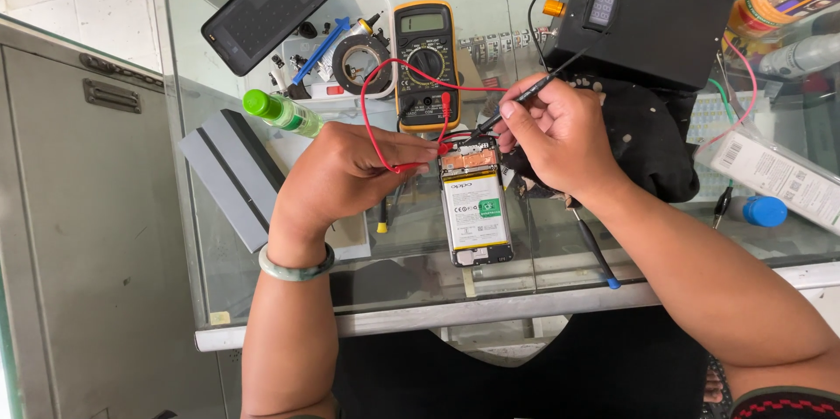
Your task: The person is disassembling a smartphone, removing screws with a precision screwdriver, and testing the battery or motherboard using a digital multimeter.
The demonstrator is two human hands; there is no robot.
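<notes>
Fingers (411, 157) on red probe (418, 165), opened phone (475, 205)

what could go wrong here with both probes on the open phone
The red probe in the left hand and the black probe in the right hand meet close together on the opened phone; a slip might bridge contacts. The red lead loops over the multimeter and could snag.

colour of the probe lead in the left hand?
Red: the thin red probe lead loops from the yellow-cased multimeter to the left hand. Clearest in the head view.
</notes>
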